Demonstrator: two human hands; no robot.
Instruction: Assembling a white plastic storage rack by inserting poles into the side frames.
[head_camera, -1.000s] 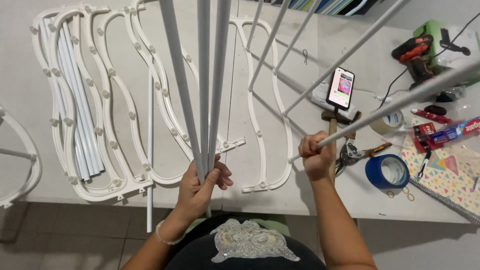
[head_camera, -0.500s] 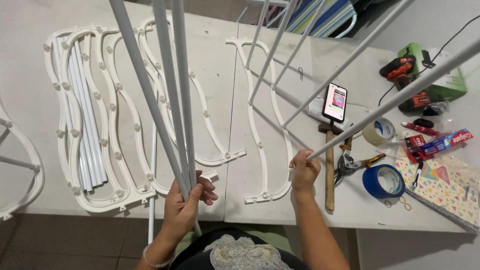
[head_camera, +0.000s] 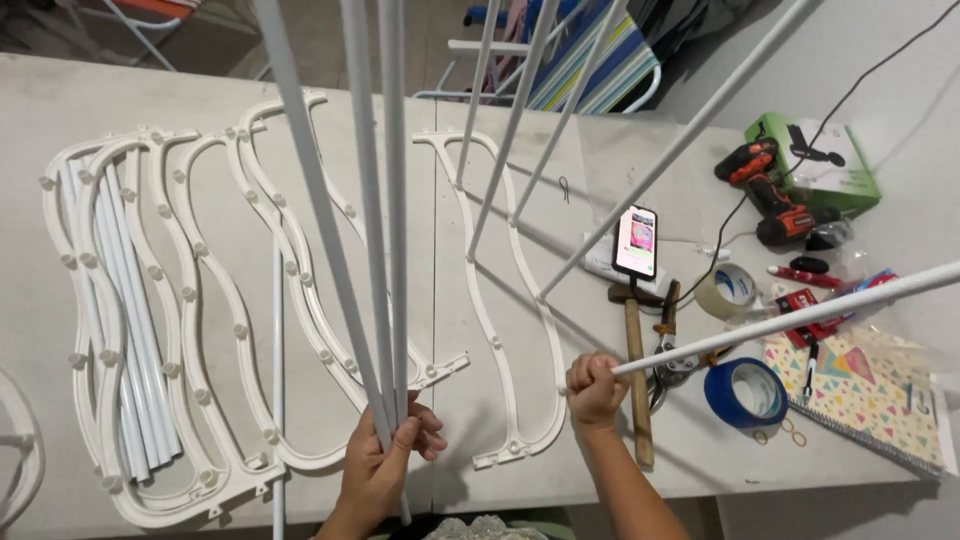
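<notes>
- While the left hand grips a bundle of three white tubes near their lower ends, the tubes rise steeply up past the camera, close together at the hand and fanning slightly apart higher up.
- Its fingers are curled tight around the bundle, the thumb side toward the table edge.
- At the near edge of the table, the right hand is closed in a fist around the end of a single white tube, which slants up and away to the right.
- Both hands hover over the white table, just above its front edge.
- Flat on the table to the left lie several wavy white plastic rails with small pegs, and a bunch of shorter white tubes lies among them.
- Just right of the right hand lies a hammer with a wooden handle, with cutters beside it.
- Farther right are a roll of blue tape, a roll of clear tape, a propped phone, a red and black drill, a green box and a patterned notebook.
</notes>
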